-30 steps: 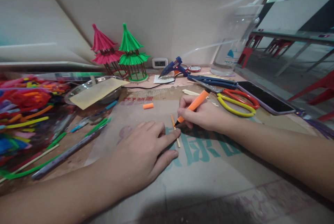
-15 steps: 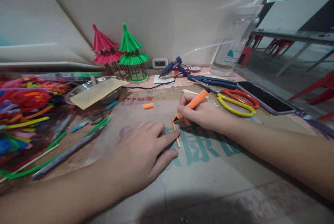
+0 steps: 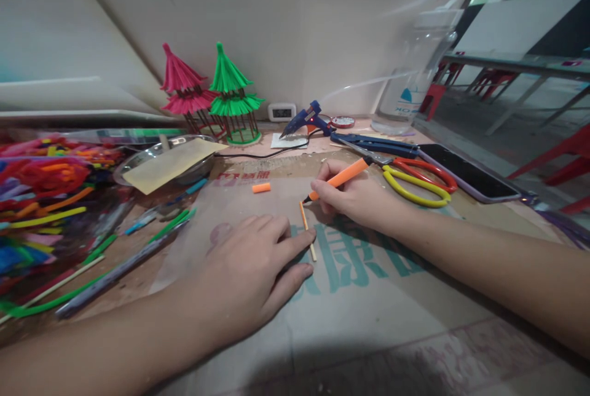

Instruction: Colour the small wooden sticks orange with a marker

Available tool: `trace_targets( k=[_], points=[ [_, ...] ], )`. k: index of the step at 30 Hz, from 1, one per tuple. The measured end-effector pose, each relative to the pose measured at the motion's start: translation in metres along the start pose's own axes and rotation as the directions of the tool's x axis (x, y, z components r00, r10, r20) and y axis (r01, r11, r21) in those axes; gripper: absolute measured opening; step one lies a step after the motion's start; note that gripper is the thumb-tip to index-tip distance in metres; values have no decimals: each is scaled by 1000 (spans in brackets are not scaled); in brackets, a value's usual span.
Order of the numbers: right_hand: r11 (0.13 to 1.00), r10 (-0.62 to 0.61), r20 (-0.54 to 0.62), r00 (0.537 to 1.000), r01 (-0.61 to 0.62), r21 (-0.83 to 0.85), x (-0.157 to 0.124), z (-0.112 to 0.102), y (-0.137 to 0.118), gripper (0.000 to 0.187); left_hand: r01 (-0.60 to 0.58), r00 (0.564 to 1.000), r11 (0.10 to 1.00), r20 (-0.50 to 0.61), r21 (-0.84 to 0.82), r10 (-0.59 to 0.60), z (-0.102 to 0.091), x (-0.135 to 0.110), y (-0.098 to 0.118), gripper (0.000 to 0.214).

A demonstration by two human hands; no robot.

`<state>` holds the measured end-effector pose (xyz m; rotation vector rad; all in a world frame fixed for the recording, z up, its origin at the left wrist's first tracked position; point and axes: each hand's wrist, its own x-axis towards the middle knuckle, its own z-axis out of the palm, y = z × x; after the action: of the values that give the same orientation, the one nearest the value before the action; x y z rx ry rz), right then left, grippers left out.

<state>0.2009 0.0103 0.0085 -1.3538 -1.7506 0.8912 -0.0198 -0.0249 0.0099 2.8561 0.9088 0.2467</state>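
Note:
In my right hand [image 3: 345, 190] is an orange marker [image 3: 345, 173], pinched near its dark tip. The tip touches the far end of a thin wooden stick [image 3: 305, 221], whose far part is orange and whose near end is bare wood. My left hand [image 3: 265, 261] lies flat on the cardboard [image 3: 341, 322], fingers stretched out, its index fingertip pressing on the stick. The orange marker cap [image 3: 261, 188] lies loose beyond my left hand.
Scissors [image 3: 417, 184], a utility knife [image 3: 378, 144] and a phone [image 3: 465, 168] lie right. A glue gun [image 3: 306, 119] stands behind, beside green [image 3: 235, 101] and pink [image 3: 184, 85] pagoda models. Pipe cleaners [image 3: 50, 168] and a metal bowl [image 3: 131, 162] fill the left.
The marker tip has moved away from me along the stick, from its orange middle part up to the far end. My left hand has stayed in place.

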Motion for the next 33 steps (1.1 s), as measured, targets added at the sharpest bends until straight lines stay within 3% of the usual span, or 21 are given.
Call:
trace_targets(
  k=[17,26,33],
  points=[
    [999,40,-3,999,-40,7,6,2,5,21,-21,999,1000,-24,11,21,2,2,-1,38],
    [998,65,52,997,-66,17,4,0,-1,19,-24,999,1000,-23,0,24,2,1,-2,39],
    [999,44,8,999,-44,-3,5,2,4,20,-19,999,1000,-37,6,19,2,-1,-1,37]
  ],
)
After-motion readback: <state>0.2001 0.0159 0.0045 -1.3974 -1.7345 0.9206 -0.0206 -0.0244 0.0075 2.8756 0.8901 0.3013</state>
